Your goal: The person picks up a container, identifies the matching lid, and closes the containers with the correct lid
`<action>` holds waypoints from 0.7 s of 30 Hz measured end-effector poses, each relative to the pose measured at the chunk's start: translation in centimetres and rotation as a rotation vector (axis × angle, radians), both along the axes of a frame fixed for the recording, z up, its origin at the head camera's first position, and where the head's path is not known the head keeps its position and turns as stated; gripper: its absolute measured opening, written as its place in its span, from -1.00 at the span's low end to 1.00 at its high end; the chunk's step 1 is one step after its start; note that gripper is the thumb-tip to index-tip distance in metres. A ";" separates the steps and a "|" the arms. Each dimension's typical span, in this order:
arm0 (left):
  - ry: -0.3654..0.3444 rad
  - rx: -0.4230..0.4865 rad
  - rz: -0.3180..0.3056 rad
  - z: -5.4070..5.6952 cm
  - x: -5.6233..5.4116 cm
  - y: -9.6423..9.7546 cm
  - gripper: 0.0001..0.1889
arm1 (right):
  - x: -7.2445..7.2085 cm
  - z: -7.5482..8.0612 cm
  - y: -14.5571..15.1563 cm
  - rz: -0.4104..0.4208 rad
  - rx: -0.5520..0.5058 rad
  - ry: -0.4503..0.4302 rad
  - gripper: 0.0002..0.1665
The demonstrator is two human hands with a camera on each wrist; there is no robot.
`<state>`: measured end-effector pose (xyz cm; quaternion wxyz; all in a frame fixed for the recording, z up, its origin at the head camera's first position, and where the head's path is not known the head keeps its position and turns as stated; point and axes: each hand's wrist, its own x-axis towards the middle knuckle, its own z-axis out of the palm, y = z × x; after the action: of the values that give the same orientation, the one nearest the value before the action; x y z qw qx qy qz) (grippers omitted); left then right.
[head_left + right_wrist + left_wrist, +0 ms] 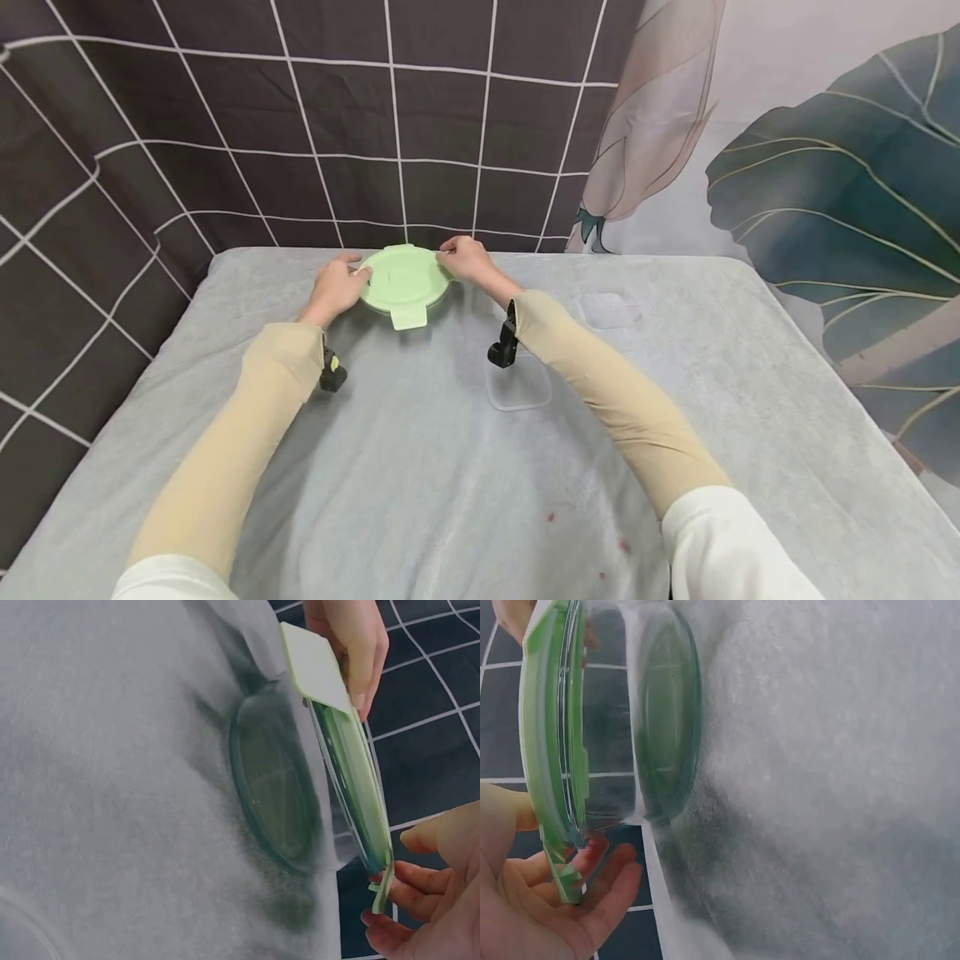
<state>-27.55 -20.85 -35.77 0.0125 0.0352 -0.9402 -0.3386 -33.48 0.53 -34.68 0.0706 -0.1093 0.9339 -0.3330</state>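
A round clear glass food container (607, 742) with a pale green lid (405, 279) stands upright near the table's back edge. Several flaps stick out from the lid; the front flap (408, 317) slants outward. My left hand (337, 287) pinches the lid's left side, thumb on top and fingers behind the left flap (564, 881). On the opposite side, my right hand (470, 260) has its fingers curled about the right flap (382, 891), with the thumb close to the lid's top. The container's inside looks tinted green through the glass.
A clear, rounded-square plastic piece (519, 407) lies under my right wrist. Another faint clear piece (607, 310) lies farther right. Grey cloth (420, 467) covers the table, with small red marks. A dark gridded curtain (442, 108) hangs right behind the table.
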 end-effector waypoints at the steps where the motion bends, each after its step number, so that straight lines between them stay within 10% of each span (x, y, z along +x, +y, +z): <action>1: -0.006 0.006 -0.001 0.0 0.0 0.0 -0.46 | -0.3 -0.1 0.0 -0.001 -0.005 -0.016 -0.57; 8: -0.033 0.071 -0.002 -0.1 0.1 0.2 -0.49 | -2.5 -2.2 0.2 0.030 -0.031 -0.051 -0.59; 21: -0.038 0.089 0.001 0.0 1.7 0.6 -0.49 | 1.2 -0.7 0.7 0.063 0.027 0.004 -0.60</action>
<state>-25.81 -20.29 -35.76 -0.0068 0.0427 -0.9242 -0.3794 -32.31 1.22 -35.37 0.0804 -0.1384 0.9346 -0.3176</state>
